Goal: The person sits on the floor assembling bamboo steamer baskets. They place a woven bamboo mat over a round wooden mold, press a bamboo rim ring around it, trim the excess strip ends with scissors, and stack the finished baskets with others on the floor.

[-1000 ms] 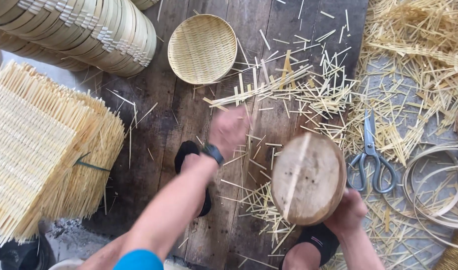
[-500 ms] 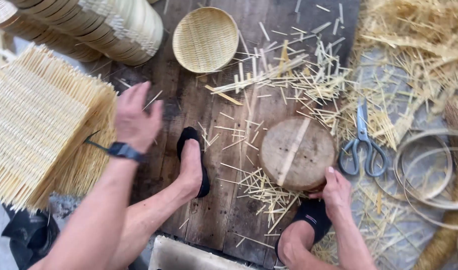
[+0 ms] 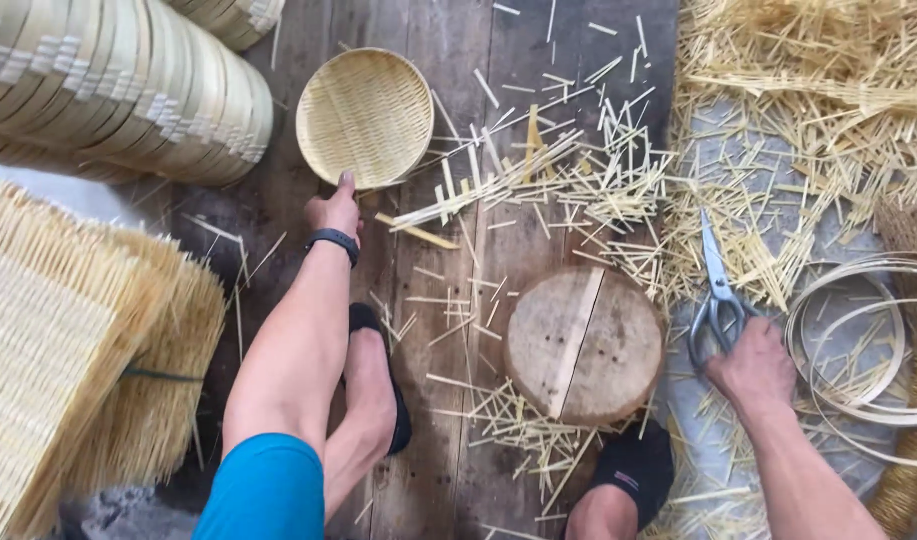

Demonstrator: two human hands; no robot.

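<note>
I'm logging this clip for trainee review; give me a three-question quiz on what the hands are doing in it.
1. True or false: the left hand touches the rim of the round woven tray.
2. What does the right hand grip? A) scissors B) bamboo hoops C) wooden block
3. What lies on the floorboards between the two feet?

Key:
1. True.
2. A, the scissors, by their handles.
3. The round wooden block, amid scattered bamboo offcuts.
</note>
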